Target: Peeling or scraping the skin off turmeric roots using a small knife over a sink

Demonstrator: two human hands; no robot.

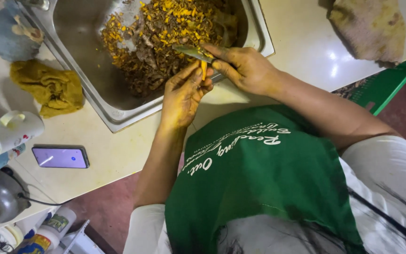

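Fingers [196, 77] of your left hand [182, 96] pinch the orange root [204, 69]; your right hand [243, 66] grips the knife [191, 51]. Stained skin looks slippery, so the blade could nick you.

both hands [212, 77] raised together, fingers [191, 75] pinched, yellow-stained.

Single head-worn view, looking steeply down past the wearer's chest. Close range. Faces the surface [118, 150] edge and the sink [113, 115] set in it; floor [104, 207] shows below the near edge.
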